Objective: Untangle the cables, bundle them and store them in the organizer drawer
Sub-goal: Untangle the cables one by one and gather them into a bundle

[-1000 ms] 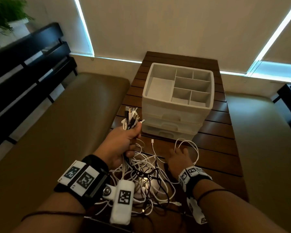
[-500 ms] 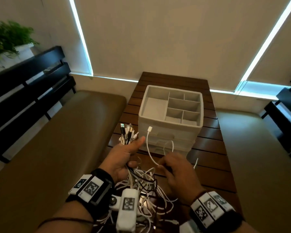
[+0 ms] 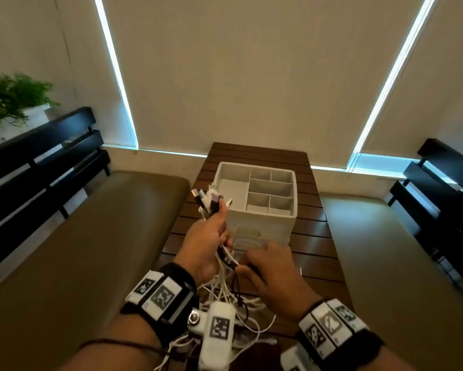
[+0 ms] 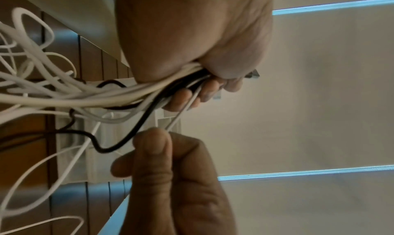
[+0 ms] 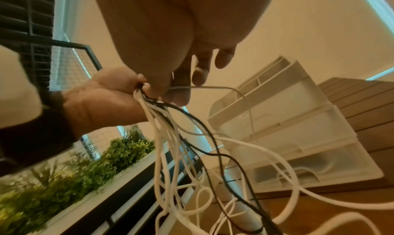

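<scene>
The left hand point(image 3: 206, 247) clasps the gathered cables point(image 4: 89, 95) in a tight grip; the right hand point(image 3: 274, 279) pinches one white strand point(image 4: 181, 113) before the organizer point(image 3: 259, 210).

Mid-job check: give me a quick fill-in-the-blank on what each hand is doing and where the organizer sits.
1. The left hand grips a bunch of ____ with their plugs pointing up.
2. The right hand pinches a thin ____ cable.
3. The organizer stands on the slatted wooden ____.

Missing words: cables; white; table
</scene>
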